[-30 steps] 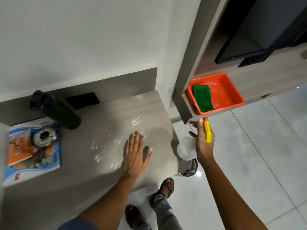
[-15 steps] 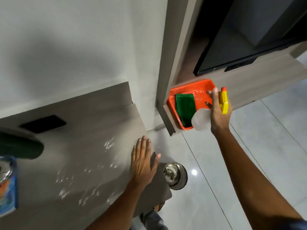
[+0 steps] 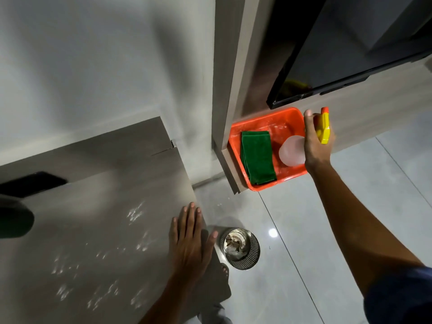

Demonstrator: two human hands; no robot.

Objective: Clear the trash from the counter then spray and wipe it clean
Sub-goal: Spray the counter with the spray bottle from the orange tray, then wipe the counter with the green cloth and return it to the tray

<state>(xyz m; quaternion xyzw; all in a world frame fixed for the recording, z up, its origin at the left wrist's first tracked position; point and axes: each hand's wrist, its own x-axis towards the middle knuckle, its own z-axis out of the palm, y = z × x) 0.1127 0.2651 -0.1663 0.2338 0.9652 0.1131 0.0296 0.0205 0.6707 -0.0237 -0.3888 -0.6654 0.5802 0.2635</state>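
The grey wood-grain counter fills the lower left and carries scattered wet spray droplets. My left hand lies flat, fingers apart, on the counter's right edge. My right hand grips a spray bottle with a clear body and a yellow trigger head, holding it over the right side of an orange tray. A folded green cloth lies in the tray's left half. A round metal trash bin with crumpled scraps inside stands on the floor beside the counter.
The tray sits on a low wooden shelf under a black TV screen. A dark green bottle lies at the counter's left edge, with a black wall socket behind it. Glossy grey floor tiles spread to the right.
My right hand has carried the spray bottle from beside the counter up and right over the orange tray. The view swung right; the book and metal lid left the frame. My left hand stayed flat.
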